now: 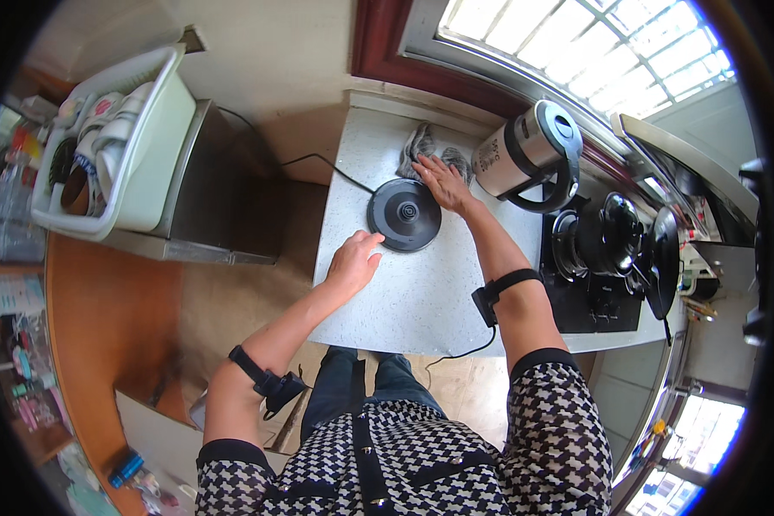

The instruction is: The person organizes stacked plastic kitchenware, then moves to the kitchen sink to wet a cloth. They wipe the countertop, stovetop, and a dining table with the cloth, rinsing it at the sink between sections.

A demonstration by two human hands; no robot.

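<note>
A round black kettle power base with a cord lies on the speckled white countertop. My left hand is at the base's lower left edge, thumb and fingers apart, with nothing held. Above the base's upper right, my right hand reaches with fingers stretched out onto a crumpled grey cloth; whether it presses or grips the cloth is unclear. Right of that hand stands a steel electric kettle with a black handle, close to the window side.
A black gas hob with a lidded dark pot is on the right, a black pan beside it. At upper left, a pale plastic basin of bowls sits on a metal cabinet. The base's cord runs left over the counter edge.
</note>
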